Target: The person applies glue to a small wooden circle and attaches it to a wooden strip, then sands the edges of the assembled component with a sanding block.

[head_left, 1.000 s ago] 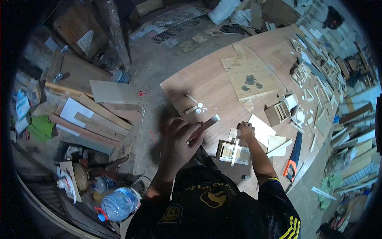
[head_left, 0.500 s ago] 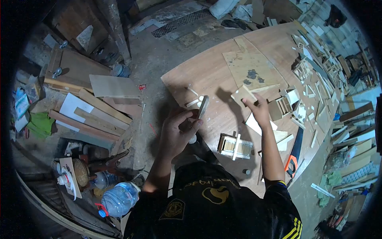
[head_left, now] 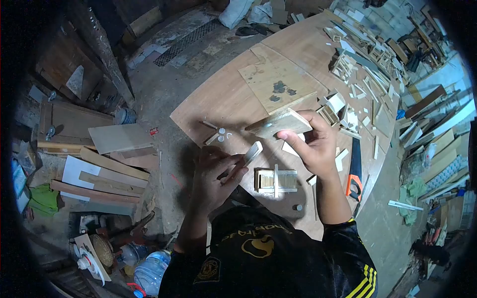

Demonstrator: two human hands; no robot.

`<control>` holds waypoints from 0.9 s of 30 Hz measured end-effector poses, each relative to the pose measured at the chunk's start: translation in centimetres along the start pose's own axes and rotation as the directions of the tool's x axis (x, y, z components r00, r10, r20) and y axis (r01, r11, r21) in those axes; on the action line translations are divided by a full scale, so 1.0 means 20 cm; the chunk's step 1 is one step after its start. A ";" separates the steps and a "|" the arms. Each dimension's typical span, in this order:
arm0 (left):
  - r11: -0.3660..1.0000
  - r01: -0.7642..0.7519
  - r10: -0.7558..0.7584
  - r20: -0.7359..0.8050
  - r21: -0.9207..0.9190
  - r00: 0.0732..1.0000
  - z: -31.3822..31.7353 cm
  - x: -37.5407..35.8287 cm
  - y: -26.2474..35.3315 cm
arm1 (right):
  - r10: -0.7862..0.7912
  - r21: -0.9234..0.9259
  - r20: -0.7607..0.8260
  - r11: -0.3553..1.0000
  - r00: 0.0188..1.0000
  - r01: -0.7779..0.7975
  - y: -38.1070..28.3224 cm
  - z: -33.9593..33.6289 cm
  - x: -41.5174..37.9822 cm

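My left hand (head_left: 213, 179) pinches a small wooden strip (head_left: 253, 153), held upright between the fingertips. In my right hand (head_left: 319, 146) is a flat wooden block (head_left: 280, 124), gripped by its right end, with the thumb on its near face. The strip and the block are close together but apart, both raised above the table. Just below them a little slatted wooden frame (head_left: 287, 181) lies on the tabletop, a thin stick (head_left: 276, 180) across it. Small white discs (head_left: 221, 135) and short sticks sit beyond my left hand.
A handsaw (head_left: 355, 166) with an orange handle lies at the right of the wooden table (head_left: 203, 102). A stained board (head_left: 278, 82) rests farther back. Many wood offcuts cover the table's right side. Planks (head_left: 107, 171) and a water bottle (head_left: 150, 273) are on the left.
My right hand has raised the block and brought it left, nearer my body and the strip. The strip has tilted in my left hand. The camera view has shifted.
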State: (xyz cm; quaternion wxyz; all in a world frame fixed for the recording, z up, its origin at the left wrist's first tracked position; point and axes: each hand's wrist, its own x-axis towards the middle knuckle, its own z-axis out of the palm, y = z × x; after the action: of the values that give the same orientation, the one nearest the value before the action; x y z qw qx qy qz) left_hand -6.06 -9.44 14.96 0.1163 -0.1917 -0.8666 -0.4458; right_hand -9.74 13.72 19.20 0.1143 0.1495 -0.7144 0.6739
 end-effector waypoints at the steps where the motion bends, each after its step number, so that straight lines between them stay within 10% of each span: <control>1: 0.999 -0.017 0.017 -0.001 0.027 1.000 0.00 0.00 0.00 | -0.011 -0.026 0.019 1.000 1.000 0.011 0.00 -0.01 -0.01; 21: 0.995 -0.091 0.091 -0.011 0.028 0.996 0.04 0.03 -0.01 | -0.076 -0.241 0.198 0.963 0.977 0.124 -0.10 -0.08 -0.09; 27: 0.981 -0.146 0.152 -0.036 0.129 0.988 0.06 0.04 0.01 | 0.049 0.060 -0.034 0.997 0.998 -0.047 -0.03 -0.13 -0.08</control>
State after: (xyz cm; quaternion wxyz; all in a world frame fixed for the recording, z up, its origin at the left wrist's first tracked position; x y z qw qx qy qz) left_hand -6.77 -8.27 14.69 0.1810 -0.2380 -0.8733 -0.3846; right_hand -8.12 16.48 19.31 0.1062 0.1238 -0.6953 0.7000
